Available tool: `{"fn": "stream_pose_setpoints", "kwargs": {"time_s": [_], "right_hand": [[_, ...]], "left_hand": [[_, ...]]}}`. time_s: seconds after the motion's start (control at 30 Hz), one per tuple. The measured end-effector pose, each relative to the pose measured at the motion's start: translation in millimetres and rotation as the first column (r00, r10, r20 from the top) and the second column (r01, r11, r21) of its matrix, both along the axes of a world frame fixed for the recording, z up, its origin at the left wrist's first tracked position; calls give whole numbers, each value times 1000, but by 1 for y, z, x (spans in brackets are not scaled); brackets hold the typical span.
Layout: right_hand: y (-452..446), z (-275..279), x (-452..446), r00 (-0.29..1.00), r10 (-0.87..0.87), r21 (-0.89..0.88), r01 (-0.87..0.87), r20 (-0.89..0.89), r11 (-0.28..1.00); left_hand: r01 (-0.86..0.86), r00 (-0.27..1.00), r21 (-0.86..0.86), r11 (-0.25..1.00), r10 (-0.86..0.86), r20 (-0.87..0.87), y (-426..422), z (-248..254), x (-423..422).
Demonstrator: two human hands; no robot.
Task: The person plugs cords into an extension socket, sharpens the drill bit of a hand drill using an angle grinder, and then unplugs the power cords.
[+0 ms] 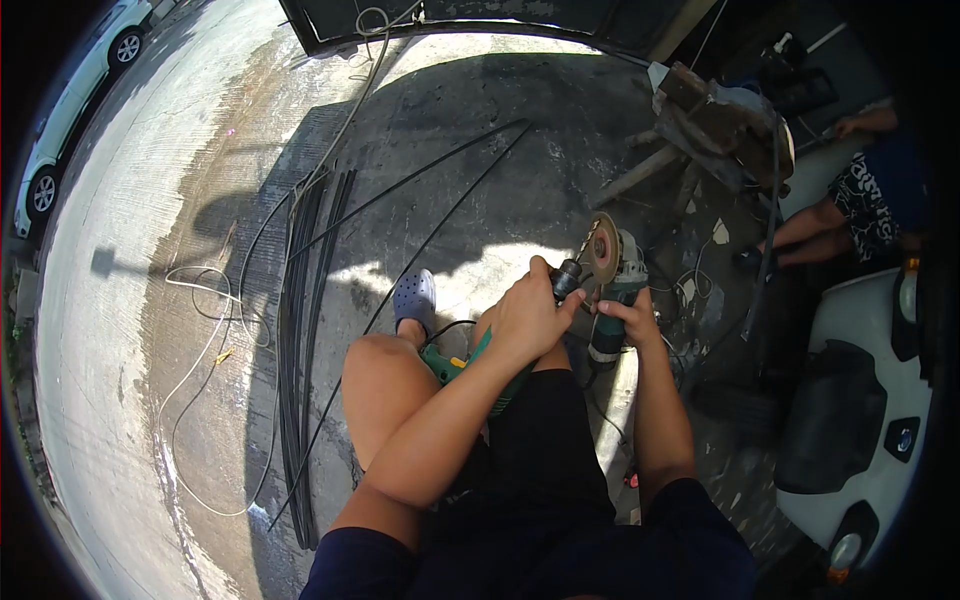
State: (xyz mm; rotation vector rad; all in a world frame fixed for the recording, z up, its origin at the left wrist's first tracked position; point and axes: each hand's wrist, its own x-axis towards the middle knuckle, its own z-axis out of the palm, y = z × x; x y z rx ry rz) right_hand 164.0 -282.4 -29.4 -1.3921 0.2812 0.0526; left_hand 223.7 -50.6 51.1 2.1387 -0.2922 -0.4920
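My left hand [528, 312] is closed around the front of a green power drill [452, 364], near its black chuck [568, 276]. The drill's body lies across my lap. A twist drill bit [588, 240] points up from the chuck along the edge of a reddish-brown disc [605, 250]; I cannot tell if they touch. That disc is mounted on an angle grinder [610, 335], whose green body my right hand [634, 318] grips, thumb across its front. Part of the drill is hidden behind my left forearm.
Long dark metal bars [300, 350] lie on the concrete at left, with a pale cable [195, 385] looped beside them. A worn wooden stand [720, 130] is at upper right, near another person [860, 200]. A white vehicle [860, 400] stands at right; a white car [80, 100] is far left.
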Motion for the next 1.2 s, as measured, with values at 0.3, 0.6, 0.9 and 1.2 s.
{"fn": "stream_pose_setpoints", "kwargs": {"time_s": [0.3,0.6,0.9,1.2], "right_hand": [[-6,-13,10,999,-20,-62,17,-47,998],[-7,-3,1,995,-95,-11,95,13,995],[-12,-9,-18,996,-90,-50,90,1,995],[-11,-3,-20,997,-68,-89,70,25,994]], "left_hand": [[16,999,9,1000,-15,-30,0,-7,-1],[69,998,34,997,-69,-7,-1,-22,3],[-49,998,-38,998,50,41,-1,-11,-1],[81,995,46,996,-78,-66,2,-7,4]]}}
